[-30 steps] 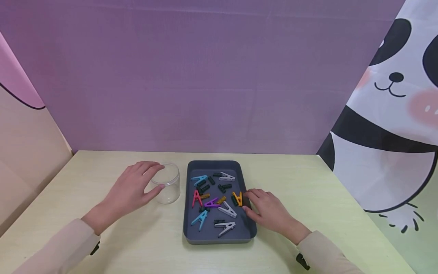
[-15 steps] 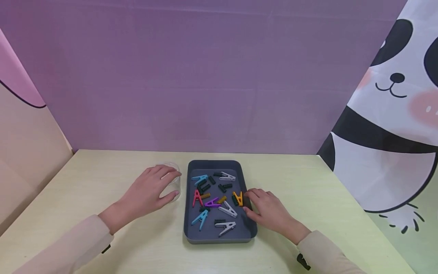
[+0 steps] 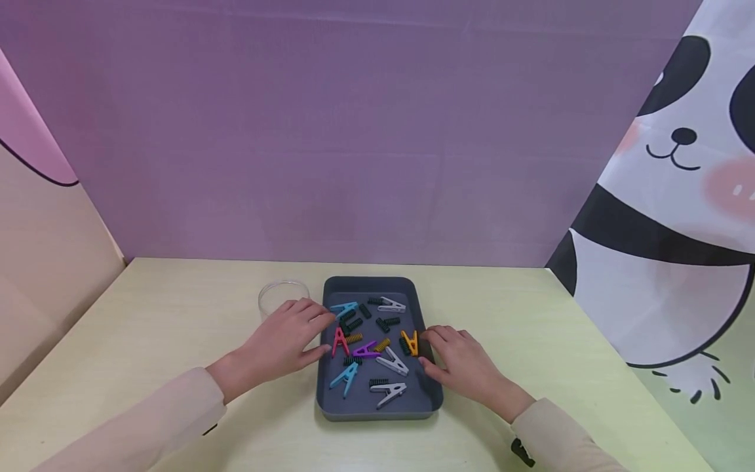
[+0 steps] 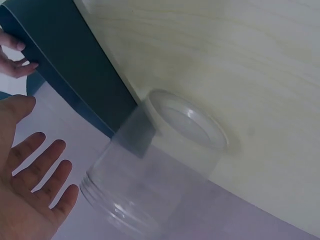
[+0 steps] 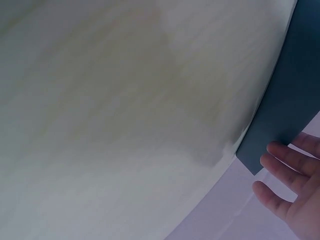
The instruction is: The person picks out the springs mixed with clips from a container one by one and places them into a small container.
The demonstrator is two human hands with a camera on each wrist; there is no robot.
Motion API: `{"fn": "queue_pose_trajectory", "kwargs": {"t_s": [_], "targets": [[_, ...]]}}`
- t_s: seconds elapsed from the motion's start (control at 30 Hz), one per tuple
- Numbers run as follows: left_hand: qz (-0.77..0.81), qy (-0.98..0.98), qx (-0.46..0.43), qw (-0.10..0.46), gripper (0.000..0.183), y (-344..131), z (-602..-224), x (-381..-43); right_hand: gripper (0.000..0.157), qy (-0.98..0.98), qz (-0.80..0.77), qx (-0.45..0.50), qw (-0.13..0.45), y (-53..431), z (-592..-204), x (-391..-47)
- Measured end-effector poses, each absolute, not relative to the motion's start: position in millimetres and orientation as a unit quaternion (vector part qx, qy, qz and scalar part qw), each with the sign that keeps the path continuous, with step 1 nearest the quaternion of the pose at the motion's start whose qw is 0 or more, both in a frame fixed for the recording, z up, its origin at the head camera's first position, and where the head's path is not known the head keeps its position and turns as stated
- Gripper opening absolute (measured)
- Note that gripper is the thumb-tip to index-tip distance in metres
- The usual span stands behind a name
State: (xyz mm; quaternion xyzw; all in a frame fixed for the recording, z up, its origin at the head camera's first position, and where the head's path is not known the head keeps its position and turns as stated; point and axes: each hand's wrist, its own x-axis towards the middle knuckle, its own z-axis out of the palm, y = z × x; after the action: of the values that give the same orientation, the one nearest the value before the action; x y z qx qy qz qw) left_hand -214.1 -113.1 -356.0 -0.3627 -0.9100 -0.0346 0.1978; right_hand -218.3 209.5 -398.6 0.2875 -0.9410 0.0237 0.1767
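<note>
My left hand [image 3: 276, 346] is over the left edge of a dark grey tray [image 3: 377, 415], fingers spread and nothing in them. Its thumb tip is near a red clip [image 3: 339, 341]. My right hand [image 3: 468, 364] rests at the tray's right rim with loosely bent fingers. In the right wrist view its fingers [image 5: 280, 172] lie against the tray's outer wall [image 5: 287, 95]. Inside the tray are several spring clips, among them a purple clip [image 3: 366, 350] and a yellow clip [image 3: 410, 342], plus dark and gold coil springs [image 3: 382, 344].
A clear lidless jar [image 4: 150, 175] stands upright left of the tray, partly hidden behind my left hand in the head view. The pale wooden table [image 3: 177, 314] meets a purple backdrop [image 3: 330, 131] at its far edge. A panda-print cloth [image 3: 666, 223] hangs at right.
My left hand has moved from beside the jar, past it, rightward to the tray's left rim. The right hand, tray and jar have stayed where they were.
</note>
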Motion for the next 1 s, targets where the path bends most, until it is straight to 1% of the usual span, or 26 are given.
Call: {"fn": "queue_pose_trajectory", "kwargs": {"t_s": [0.33, 0.47, 0.8, 1.0], "targets": [[-0.024, -0.908, -0.389, 0.154, 0.035, -98.1, -362.6, -218.2, 0.037, -0.943, 0.027, 0.283, 0.173, 209.0, -398.1, -218.2], [-0.017, -0.909, -0.395, 0.129, 0.034, -91.7, -365.7, -219.7, 0.036, -0.942, 0.028, 0.284, 0.175, 209.1, -398.8, -218.6], [0.01, -0.923, -0.377, 0.071, 0.036, -78.4, -375.8, -222.6, 0.036, -0.941, 0.032, 0.286, 0.178, 209.4, -400.1, -218.8], [0.014, -0.926, -0.372, 0.06, 0.031, -74.5, -382.0, -224.1, 0.036, -0.94, 0.032, 0.287, 0.183, 210.1, -400.5, -219.3]]}}
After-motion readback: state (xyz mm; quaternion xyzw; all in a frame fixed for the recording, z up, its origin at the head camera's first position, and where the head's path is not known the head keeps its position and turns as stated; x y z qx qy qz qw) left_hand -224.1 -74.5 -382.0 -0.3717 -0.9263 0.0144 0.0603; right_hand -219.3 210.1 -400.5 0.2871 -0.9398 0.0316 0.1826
